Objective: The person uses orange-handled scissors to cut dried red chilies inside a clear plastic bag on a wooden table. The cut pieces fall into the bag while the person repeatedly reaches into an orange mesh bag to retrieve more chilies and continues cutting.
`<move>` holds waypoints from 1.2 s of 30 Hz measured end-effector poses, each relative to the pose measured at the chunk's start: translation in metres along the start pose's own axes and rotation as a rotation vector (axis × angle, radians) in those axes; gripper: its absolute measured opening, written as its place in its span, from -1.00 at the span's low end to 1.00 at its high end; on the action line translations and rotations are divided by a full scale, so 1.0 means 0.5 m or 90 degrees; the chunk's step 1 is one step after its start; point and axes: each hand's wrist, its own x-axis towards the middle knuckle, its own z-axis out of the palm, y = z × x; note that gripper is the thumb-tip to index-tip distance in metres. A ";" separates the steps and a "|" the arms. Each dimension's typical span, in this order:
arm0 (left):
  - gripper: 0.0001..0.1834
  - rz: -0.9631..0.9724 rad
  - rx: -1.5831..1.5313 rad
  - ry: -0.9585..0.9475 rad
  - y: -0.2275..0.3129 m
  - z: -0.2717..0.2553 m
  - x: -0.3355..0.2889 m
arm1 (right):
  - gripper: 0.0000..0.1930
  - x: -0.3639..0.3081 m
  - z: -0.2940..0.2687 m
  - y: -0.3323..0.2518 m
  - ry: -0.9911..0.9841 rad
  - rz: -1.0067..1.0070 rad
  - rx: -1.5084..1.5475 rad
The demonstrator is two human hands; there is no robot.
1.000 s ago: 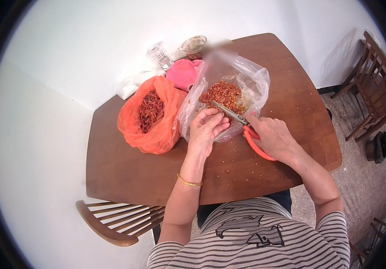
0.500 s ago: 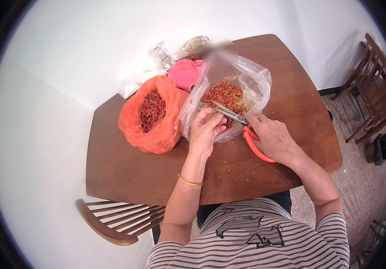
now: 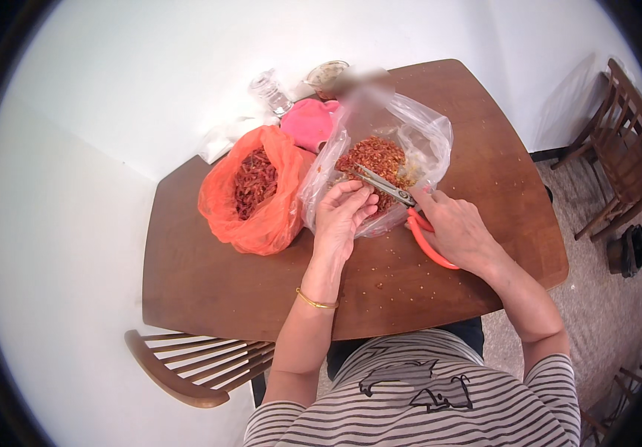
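We can read no text, label, number or sign anywhere in this view. On the striped shirt (image 3: 403,417) we see a dark-outlined drawing (image 3: 447,395), with no words we can make out, and we find no legible print on the orange bag (image 3: 280,220), the clear bag (image 3: 434,138) or the scissors (image 3: 427,244).

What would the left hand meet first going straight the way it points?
Probably the scissors, at the blades, with the chilli flakes beyond; depth there is unclear.
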 end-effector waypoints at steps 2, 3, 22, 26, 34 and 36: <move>-0.88 0.009 -0.009 -0.013 0.000 -0.005 0.000 | -0.66 -0.001 -0.004 -0.005 -0.003 0.000 -0.008; -0.88 0.010 -0.011 -0.019 -0.002 -0.005 0.001 | -0.66 -0.002 -0.002 -0.003 -0.002 -0.004 -0.010; -0.90 -0.001 0.001 0.004 -0.003 -0.002 0.002 | -0.62 0.001 0.000 0.001 -0.025 0.013 -0.017; -0.86 0.016 0.001 -0.008 -0.005 -0.004 0.005 | -0.61 -0.001 -0.001 -0.003 -0.021 0.008 -0.020; -0.90 0.018 0.012 0.010 0.000 0.001 0.000 | -0.62 -0.002 0.005 -0.004 -0.023 -0.006 -0.006; -0.87 0.017 0.009 0.012 -0.005 -0.001 0.004 | -0.63 0.000 0.001 -0.009 -0.045 0.013 -0.003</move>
